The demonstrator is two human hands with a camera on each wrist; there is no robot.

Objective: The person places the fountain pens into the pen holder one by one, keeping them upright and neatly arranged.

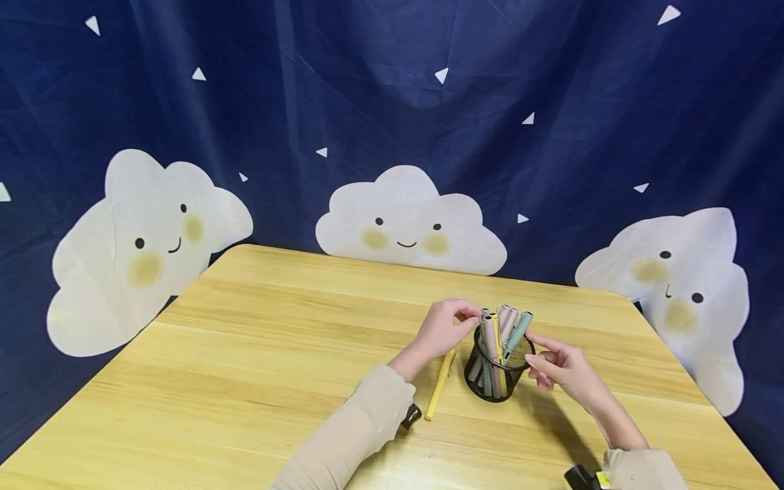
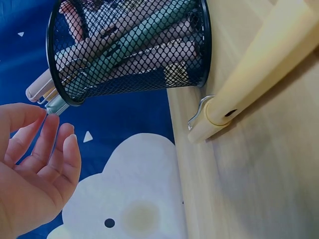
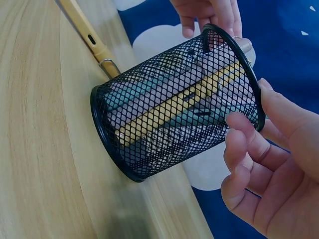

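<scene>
A black mesh pen holder stands upright on the table, filled with several pens in mauve, yellow and green. My left hand is at the holder's top left, thumb and forefinger pinching the capped end of a green pen that sticks out above the rim. From the other side, my right hand holds the rim between thumb and fingers, as the right wrist view shows. A yellow pen with a metal clip lies on the tabletop just left of the holder, below my left wrist.
The light wood table reaches back to a dark blue curtain printed with smiling white clouds. Black wrist devices show under both beige sleeves.
</scene>
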